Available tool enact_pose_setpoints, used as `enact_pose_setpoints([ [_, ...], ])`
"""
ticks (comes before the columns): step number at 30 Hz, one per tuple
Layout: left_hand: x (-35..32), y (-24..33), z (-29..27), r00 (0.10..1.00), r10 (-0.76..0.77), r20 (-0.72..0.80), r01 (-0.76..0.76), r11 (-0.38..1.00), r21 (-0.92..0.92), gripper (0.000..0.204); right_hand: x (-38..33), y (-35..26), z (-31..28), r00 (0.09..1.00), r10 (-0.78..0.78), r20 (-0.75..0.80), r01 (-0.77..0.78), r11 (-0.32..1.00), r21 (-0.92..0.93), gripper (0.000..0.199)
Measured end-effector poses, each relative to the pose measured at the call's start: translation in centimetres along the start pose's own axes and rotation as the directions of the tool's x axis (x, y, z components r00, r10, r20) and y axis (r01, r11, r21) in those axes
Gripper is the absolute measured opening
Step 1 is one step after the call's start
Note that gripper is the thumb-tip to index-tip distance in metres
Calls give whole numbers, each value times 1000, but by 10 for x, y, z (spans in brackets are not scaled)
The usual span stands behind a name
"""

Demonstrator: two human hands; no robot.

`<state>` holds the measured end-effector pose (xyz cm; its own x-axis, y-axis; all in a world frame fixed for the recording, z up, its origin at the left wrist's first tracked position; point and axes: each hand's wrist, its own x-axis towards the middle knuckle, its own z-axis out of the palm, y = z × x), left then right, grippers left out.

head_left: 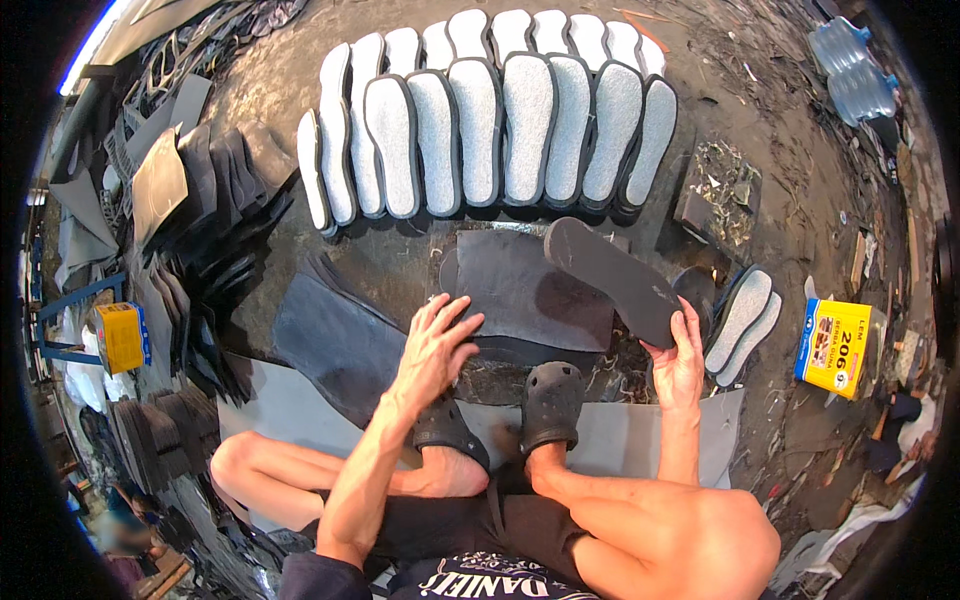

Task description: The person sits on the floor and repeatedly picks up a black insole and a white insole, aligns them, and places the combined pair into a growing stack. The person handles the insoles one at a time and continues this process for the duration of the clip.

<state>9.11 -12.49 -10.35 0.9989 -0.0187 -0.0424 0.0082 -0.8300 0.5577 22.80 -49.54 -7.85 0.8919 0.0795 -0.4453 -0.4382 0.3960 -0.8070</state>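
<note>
Dark sole (612, 280) gripped by right hand (678, 362), left hand (435, 345) spread flat on rubber sheet (530, 290)

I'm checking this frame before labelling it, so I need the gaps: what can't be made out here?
- Head view: the underside of the dark sole in the right hand faces away.
- The dark sheet is partly covered by the left hand and the sole.
- The back row of white insoles is overlapped by the front row.
- The bottles bend at the fisheye rim.

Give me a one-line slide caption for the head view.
Seated on the floor, right hand holds a dark sole, left hand presses a dark sheet, before rows of grey-topped insoles.
</note>
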Motion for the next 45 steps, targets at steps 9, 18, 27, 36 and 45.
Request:
enact_pose_setpoints([
  [9, 51, -6, -22, 982, -187, 20, 178, 893, -412, 19, -5, -18, 27, 994, 77, 83, -87, 988, 127, 56],
  [18, 53, -10, -23, 934, -266, 240, 349, 825, -445, 30, 11, -31, 34, 993, 11, 121, 13, 981, -195, 54],
  [27, 11, 41, 25, 674, -731, 106, 160, 4, -987, 48, 25, 15, 23, 980, 78, 182, 31, 847, -530, 47],
  [36, -2, 59, 38, 496, -868, -16, 416, 254, -873, 40, 19, 24, 28, 975, -125, 182, 219, 454, -864, 43],
  [45, -4, 52, 46, 551, -834, -14, 440, 305, -844, 40, 20, 31, 24, 965, -169, 203, 255, 398, -881, 42],
])
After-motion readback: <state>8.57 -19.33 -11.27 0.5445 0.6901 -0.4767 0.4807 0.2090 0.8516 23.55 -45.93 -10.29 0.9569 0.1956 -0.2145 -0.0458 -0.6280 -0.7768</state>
